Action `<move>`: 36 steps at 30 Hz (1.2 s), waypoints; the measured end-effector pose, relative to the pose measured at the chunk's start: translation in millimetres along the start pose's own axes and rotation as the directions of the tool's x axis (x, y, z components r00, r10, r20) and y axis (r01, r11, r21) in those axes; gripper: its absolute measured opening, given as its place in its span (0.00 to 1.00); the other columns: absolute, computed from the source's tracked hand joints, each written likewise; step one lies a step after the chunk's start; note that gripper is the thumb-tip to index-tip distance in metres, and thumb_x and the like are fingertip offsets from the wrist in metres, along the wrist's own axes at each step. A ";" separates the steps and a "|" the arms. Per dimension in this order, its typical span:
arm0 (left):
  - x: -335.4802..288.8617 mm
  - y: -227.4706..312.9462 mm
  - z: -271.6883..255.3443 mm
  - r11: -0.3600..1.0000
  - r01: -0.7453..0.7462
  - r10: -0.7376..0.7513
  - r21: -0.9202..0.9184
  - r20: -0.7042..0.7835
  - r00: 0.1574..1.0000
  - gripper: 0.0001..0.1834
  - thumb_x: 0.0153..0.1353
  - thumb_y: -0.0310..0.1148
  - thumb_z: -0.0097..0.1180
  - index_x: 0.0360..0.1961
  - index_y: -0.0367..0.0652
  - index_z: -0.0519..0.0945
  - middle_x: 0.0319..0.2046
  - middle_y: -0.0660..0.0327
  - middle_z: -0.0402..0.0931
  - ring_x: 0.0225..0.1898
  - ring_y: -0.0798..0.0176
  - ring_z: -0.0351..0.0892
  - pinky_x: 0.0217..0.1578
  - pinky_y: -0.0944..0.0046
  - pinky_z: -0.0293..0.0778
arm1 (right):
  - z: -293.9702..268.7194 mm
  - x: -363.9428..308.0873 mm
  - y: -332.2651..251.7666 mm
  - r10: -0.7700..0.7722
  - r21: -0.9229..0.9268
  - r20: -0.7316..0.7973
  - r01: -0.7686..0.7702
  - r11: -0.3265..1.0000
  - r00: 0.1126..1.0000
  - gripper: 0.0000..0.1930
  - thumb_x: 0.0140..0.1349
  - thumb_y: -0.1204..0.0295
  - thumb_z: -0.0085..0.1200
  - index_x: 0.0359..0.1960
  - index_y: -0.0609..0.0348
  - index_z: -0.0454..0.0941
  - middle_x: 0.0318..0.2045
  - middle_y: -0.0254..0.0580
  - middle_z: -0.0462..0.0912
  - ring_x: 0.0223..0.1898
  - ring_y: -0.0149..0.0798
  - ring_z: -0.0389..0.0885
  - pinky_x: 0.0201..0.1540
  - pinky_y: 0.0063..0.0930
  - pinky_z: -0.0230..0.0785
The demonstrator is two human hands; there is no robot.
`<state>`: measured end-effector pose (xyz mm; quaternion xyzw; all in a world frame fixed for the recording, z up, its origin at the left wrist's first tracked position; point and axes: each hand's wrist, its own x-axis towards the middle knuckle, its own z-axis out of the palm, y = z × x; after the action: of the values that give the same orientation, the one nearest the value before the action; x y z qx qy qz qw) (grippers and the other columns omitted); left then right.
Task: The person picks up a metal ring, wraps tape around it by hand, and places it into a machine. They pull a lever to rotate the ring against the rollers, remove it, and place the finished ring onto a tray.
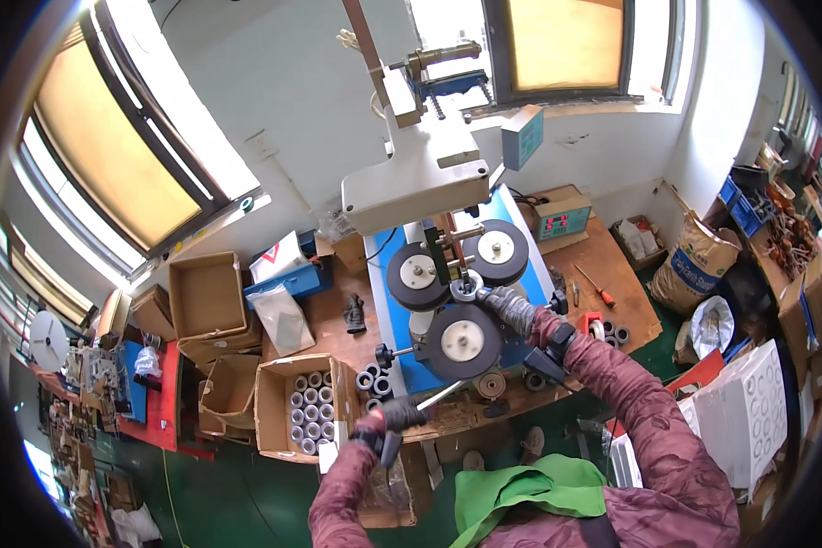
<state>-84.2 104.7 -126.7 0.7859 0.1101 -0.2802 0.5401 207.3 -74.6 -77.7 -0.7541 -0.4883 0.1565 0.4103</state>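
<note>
My right hand (513, 311), in a grey glove, reaches into a machine with three dark wheels. Its fingertips are closed at the edge of a shiny metal ring (467, 287) that sits between the wheels. Two wheels, the left one (417, 274) and the right one (496, 253), lie beyond the third, nearer wheel (464, 342). Gloved in black, my left hand (398, 416) is closed around a thin pale stick (442, 395), which points up and right toward the near wheel. Several metal rings (373, 380) lie on the bench just beyond that hand.
A cardboard box (277, 402) of metal rings stands left of my left hand. The machine's white head (416, 195) overhangs the wheels. On the bench's right lie a screwdriver (605, 297) and more rings (616, 334); behind is a control box (562, 222) with a red display.
</note>
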 end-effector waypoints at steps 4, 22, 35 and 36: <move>-20.3 24.0 102.4 0.918 0.393 -0.356 -0.049 0.334 0.873 0.31 0.49 0.59 0.56 0.41 0.41 0.78 0.25 0.59 0.76 0.25 0.66 0.75 0.24 0.64 0.72 | 1.2 -5.4 -11.5 0.445 0.661 0.195 -0.453 0.599 0.874 0.17 0.64 0.54 0.43 0.38 0.53 0.77 0.27 0.29 0.81 0.23 0.23 0.74 0.24 0.23 0.66; 126.9 156.7 -14.7 0.901 -0.426 0.348 0.086 -0.729 0.589 0.15 0.54 0.35 0.56 0.43 0.45 0.73 0.37 0.54 0.76 0.37 0.54 0.77 0.40 0.53 0.75 | -33.3 16.5 -49.8 0.188 0.106 -0.066 -0.180 0.978 0.980 0.14 0.56 0.65 0.56 0.37 0.63 0.76 0.26 0.39 0.80 0.29 0.32 0.77 0.35 0.28 0.70; 152.2 143.3 -5.8 -0.017 -0.614 -0.177 -0.789 -0.602 0.778 0.16 0.59 0.35 0.49 0.48 0.42 0.69 0.41 0.49 0.71 0.40 0.46 0.75 0.41 0.44 0.76 | -37.0 60.1 -41.2 -0.188 0.310 0.029 0.170 0.935 0.982 0.05 0.50 0.76 0.55 0.29 0.61 0.73 0.22 0.33 0.75 0.26 0.26 0.71 0.32 0.23 0.67; 150.1 121.4 -3.3 0.054 -0.717 -0.139 -0.695 -0.716 0.684 0.17 0.59 0.35 0.49 0.49 0.44 0.68 0.41 0.49 0.71 0.42 0.46 0.74 0.42 0.43 0.76 | -34.4 52.4 -54.2 -0.273 0.208 0.147 0.240 0.948 0.951 0.05 0.51 0.76 0.55 0.28 0.61 0.73 0.21 0.34 0.74 0.25 0.26 0.71 0.32 0.24 0.67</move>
<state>97.6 40.7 -114.2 0.2739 0.2560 0.2692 0.8871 221.0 -35.2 -6.1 -0.6252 -0.5996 0.2124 0.4522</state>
